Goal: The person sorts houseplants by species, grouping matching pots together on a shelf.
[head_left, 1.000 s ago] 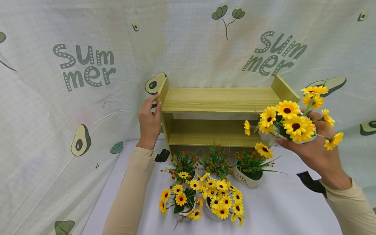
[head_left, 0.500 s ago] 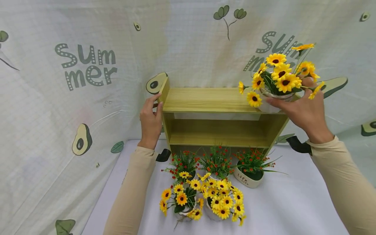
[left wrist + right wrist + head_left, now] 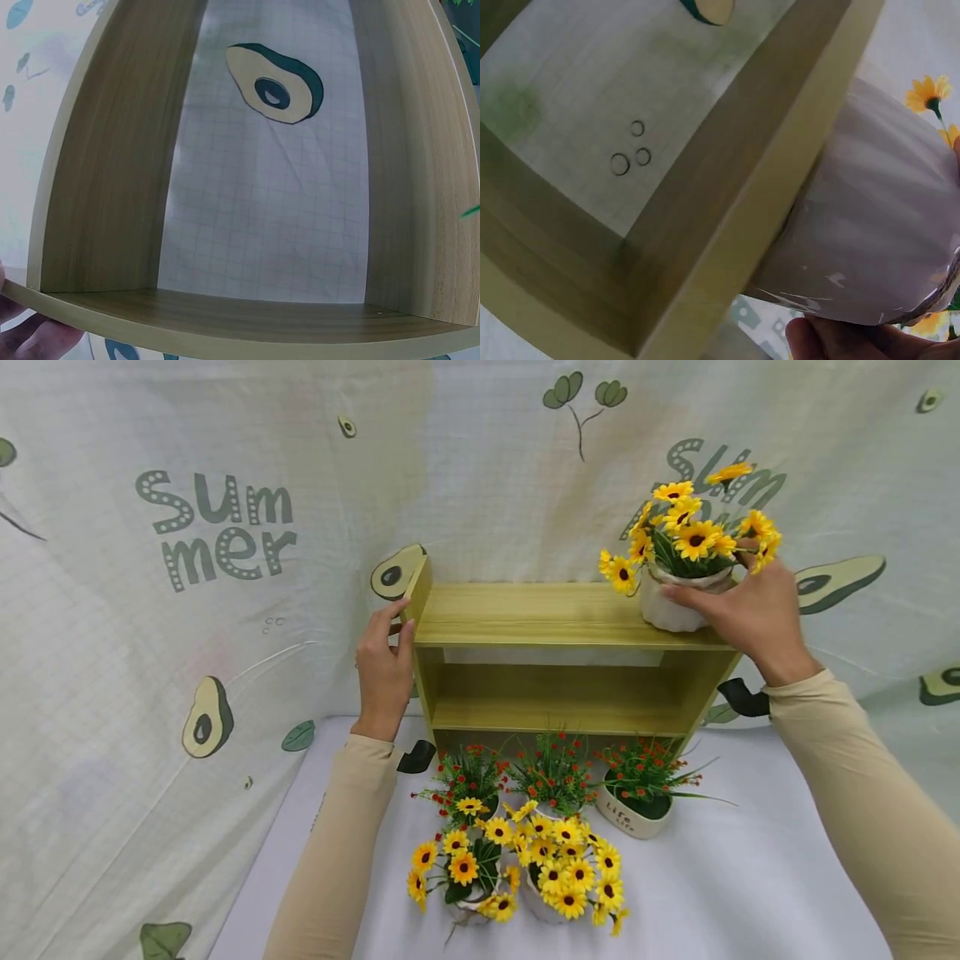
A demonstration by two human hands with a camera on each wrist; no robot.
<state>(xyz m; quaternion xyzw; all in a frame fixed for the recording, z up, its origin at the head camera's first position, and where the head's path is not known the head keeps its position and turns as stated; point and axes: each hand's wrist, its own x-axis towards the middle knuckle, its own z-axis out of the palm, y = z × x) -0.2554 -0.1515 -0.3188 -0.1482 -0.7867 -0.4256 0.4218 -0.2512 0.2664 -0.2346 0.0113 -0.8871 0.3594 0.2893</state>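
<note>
My right hand (image 3: 761, 614) grips a white pot of yellow artificial sunflowers (image 3: 678, 606) by its side, thumb in front. The pot stands upright at the right end of the top board of a light wooden shelf (image 3: 525, 614). In the right wrist view the pot (image 3: 870, 202) has its base against the board, with fingers at its side. My left hand (image 3: 384, 672) holds the front edge of the shelf's left side panel. Its fingers (image 3: 45, 337) show at that panel in the left wrist view. The shelf's right end panel is hidden behind the pot and hand.
Two pots of yellow sunflowers (image 3: 472, 893) (image 3: 566, 881) stand at the front of the white table (image 3: 720, 877). Behind them are three pots of red-flowered grass (image 3: 468, 777) (image 3: 555, 777) (image 3: 637, 814), just before the shelf. A printed cloth (image 3: 480, 485) hangs behind.
My right hand has carried the sunflower pot up and left from the shelf's right side onto the top board, turning it upright. My left hand has stayed at the left panel.
</note>
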